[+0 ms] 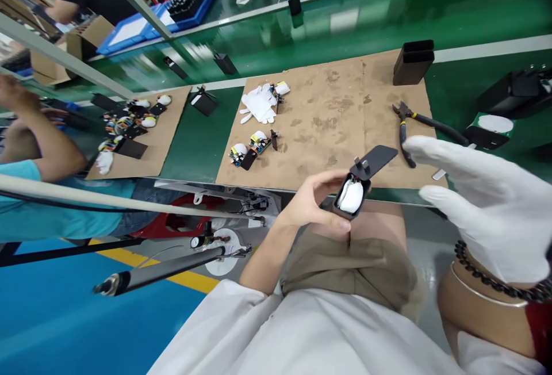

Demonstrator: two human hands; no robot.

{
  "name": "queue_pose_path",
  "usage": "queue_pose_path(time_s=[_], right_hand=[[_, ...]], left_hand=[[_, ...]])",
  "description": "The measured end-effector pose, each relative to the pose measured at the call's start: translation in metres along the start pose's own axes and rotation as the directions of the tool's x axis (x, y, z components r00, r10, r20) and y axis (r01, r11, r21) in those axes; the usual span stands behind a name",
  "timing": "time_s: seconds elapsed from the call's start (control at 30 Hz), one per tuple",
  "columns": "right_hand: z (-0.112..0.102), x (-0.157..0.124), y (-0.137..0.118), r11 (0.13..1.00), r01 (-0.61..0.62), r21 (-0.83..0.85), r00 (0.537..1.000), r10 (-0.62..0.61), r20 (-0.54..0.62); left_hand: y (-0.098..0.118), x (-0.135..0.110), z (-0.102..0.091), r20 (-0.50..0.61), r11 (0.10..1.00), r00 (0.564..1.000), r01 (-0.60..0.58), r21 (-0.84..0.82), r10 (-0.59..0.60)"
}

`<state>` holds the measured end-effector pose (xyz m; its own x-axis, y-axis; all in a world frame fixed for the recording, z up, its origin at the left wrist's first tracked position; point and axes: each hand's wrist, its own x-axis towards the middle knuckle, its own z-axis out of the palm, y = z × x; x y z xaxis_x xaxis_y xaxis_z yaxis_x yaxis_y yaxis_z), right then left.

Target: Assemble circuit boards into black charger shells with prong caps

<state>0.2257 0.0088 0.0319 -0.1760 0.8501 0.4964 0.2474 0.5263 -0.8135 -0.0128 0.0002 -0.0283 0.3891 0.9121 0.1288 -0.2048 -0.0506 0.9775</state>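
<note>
Fingers of your left hand (313, 202) are curled round a small black casing (351, 196), thumb below and fingertips above, so its open side faces you and the white insert inside it shows. A flat black lid (374, 160) with two prongs stands up from its top, tilted away toward the cardboard mat (328, 110). You hold it off the worktop, just in front of the mat's near edge, above your lap; that looks like a checking position.

Your right hand (478, 208) is gloved in white, fingers spread wide and holding nothing, just right of the casing. It hovers near the mat's near right corner, where cutting pliers (411, 125) lie.

At the mat's left edge lie two loose circuit assemblies (252, 148); toward its far left corner a white glove (259, 106); at its far right corner a black housing (413, 61). The worktop (474, 1) is green. Another person's arm (43, 139) reaches in at the left, beside a second mat (149, 142) of parts. Blue trays (172, 15) stand along the far side.
</note>
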Motion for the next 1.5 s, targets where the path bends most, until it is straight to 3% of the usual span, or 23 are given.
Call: queue_pose_path(time_s=[0.13, 0.2, 0.23, 0.33, 0.4, 0.5, 0.57, 0.63, 0.73, 0.8, 0.93, 1.03, 1.17, 1.27, 1.33, 1.43, 1.5], right_hand=[[0.002, 0.015, 0.012, 0.984, -0.044, 0.174, 0.956, -0.008, 0.292], [0.003, 0.019, 0.018, 0.965, -0.121, 0.232, 0.931, 0.030, 0.363], [0.004, 0.020, 0.020, 0.965, -0.143, 0.221, 0.930, 0.055, 0.363], [0.008, 0.019, 0.022, 0.979, -0.179, 0.099, 0.952, 0.147, 0.269], [0.013, 0.017, 0.023, 0.978, -0.208, -0.015, 0.965, 0.208, 0.162], [0.025, 0.012, 0.028, 0.966, -0.201, -0.165, 0.979, 0.204, -0.003], [0.035, 0.007, 0.033, 0.947, -0.158, -0.281, 0.987, 0.139, -0.085], [0.043, 0.003, 0.038, 0.887, -0.100, -0.451, 0.991, 0.049, -0.125], [0.048, -0.001, 0.042, 0.713, -0.033, -0.700, 0.996, -0.034, -0.082], [0.048, 0.000, 0.042, 0.644, -0.002, -0.765, 0.999, -0.040, -0.036], [0.045, 0.007, 0.038, 0.623, -0.016, -0.782, 0.999, -0.017, -0.034], [0.044, 0.009, 0.039, 0.660, -0.009, -0.751, 1.000, 0.004, -0.008], [0.043, 0.004, 0.047, 0.815, 0.092, -0.572, 0.995, -0.048, 0.091], [0.037, 0.000, 0.044, 0.846, 0.170, -0.505, 0.984, -0.121, 0.129], [0.034, -0.001, 0.037, 0.803, 0.203, -0.561, 0.979, -0.175, 0.105], [0.034, -0.001, 0.031, 0.732, 0.161, -0.662, 0.982, -0.187, 0.033], [0.037, -0.001, 0.036, 0.759, 0.165, -0.629, 0.981, -0.190, 0.028]], left_hand=[[0.004, 0.001, -0.002, 0.206, 0.985, 0.974, 0.122, -0.122, -0.095], [0.005, 0.000, -0.002, 0.234, 0.980, 0.967, 0.134, -0.149, -0.097], [0.005, -0.001, 0.000, 0.196, 0.985, 0.976, 0.120, -0.124, -0.094], [-0.002, 0.004, 0.012, -0.131, 0.986, 0.991, 0.016, 0.164, 0.006], [-0.013, 0.016, 0.026, -0.350, 0.909, 0.923, 0.001, 0.416, 0.159], [-0.035, 0.041, 0.051, -0.493, 0.783, 0.819, 0.089, 0.616, 0.295], [-0.045, 0.055, 0.064, -0.514, 0.712, 0.797, 0.157, 0.684, 0.318], [-0.049, 0.063, 0.071, -0.494, 0.661, 0.808, 0.182, 0.728, 0.321], [-0.050, 0.063, 0.073, -0.453, 0.597, 0.837, 0.202, 0.777, 0.307], [-0.050, 0.061, 0.071, -0.432, 0.556, 0.847, 0.208, 0.805, 0.309], [-0.052, 0.059, 0.070, -0.375, 0.501, 0.862, 0.171, 0.848, 0.341], [-0.053, 0.057, 0.069, -0.359, 0.493, 0.871, 0.163, 0.855, 0.335], [-0.048, 0.046, 0.060, -0.342, 0.496, 0.898, 0.171, 0.851, 0.277], [-0.037, 0.026, 0.040, -0.303, 0.463, 0.907, 0.143, 0.875, 0.292], [-0.029, 0.008, 0.021, -0.313, 0.411, 0.878, 0.150, 0.899, 0.363], [-0.023, -0.013, -0.009, -0.385, 0.343, 0.789, 0.235, 0.909, 0.480], [-0.025, -0.021, -0.024, -0.436, 0.320, 0.731, 0.305, 0.897, 0.525]])
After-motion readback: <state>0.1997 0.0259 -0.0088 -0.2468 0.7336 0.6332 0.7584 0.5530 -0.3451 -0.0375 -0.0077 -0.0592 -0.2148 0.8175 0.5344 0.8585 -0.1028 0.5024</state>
